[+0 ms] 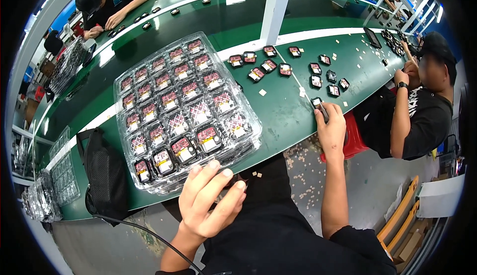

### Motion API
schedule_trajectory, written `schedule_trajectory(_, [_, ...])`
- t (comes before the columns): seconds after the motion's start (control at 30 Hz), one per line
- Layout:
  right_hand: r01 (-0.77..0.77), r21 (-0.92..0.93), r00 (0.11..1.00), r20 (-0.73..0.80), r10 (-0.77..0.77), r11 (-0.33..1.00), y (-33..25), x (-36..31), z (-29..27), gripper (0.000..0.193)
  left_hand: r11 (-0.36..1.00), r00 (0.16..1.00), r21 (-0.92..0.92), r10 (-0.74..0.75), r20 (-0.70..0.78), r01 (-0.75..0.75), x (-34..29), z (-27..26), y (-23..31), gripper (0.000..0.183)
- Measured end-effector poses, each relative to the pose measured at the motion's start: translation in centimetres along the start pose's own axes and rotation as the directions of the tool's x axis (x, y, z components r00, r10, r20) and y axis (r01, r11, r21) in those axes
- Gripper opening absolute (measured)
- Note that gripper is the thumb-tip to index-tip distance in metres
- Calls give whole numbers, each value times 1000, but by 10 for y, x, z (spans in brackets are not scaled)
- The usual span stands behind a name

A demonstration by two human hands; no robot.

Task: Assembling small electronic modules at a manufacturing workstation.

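Note:
My left hand (pixel 208 198) hovers at the front edge of a clear plastic tray (pixel 256 126), its fingers spread and nothing in them. Square black electronic modules (pixel 184 149) with red boards and white-and-yellow parts fill the tray's pockets, and more clear trays lie stacked beneath it. To the right, at the table's edge, my right hand (pixel 332 128) is closed around a slim grey tool (pixel 324 112), whose exact kind I cannot make out. The tool's tip is at a single black module (pixel 316 102) on the green table. Part of the tool is hidden by my fingers.
Several loose modules (pixel 285 69) lie on the green table (pixel 278 121) among small beige squares. A black bag (pixel 103 170) and clear trays (pixel 64 175) are at the left. A white post (pixel 275 16) rises behind. One co-worker (pixel 422 101) sits at the right, another (pixel 117 4) across.

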State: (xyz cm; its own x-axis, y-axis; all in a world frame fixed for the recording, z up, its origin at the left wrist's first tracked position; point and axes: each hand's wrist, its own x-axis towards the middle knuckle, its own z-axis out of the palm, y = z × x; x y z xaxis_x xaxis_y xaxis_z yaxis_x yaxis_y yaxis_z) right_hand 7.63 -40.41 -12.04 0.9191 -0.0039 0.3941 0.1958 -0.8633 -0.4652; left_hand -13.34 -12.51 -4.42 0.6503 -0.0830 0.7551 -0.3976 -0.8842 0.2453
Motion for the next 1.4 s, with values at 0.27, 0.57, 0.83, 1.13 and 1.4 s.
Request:
schedule_trajectory(0.27, [157,870,898,71,-435,467,-94,-69,-34,35,331,749,-795,-627,216,507,-15,18,29,50])
schedule_trajectory(0.57, [154,894,734,181,-655,420,-138,-89,-43,50,-49,621,-912,-717,317,408,-37,20,20,76])
schedule_trajectory(0.83, [529,636,703,41,-710,561,-143,-88,-35,33,-228,529,-928,-770,357,294,-40,18,23,72])
schedule_trajectory(1.13, [721,477,619,-120,-776,502,-143,-86,-29,27,-168,488,-909,-799,353,382,-43,19,21,75])
schedule_trajectory(1.4, [524,674,710,-7,-704,521,-148,-84,-31,25,-171,501,-912,-790,353,373,-44,16,20,71])
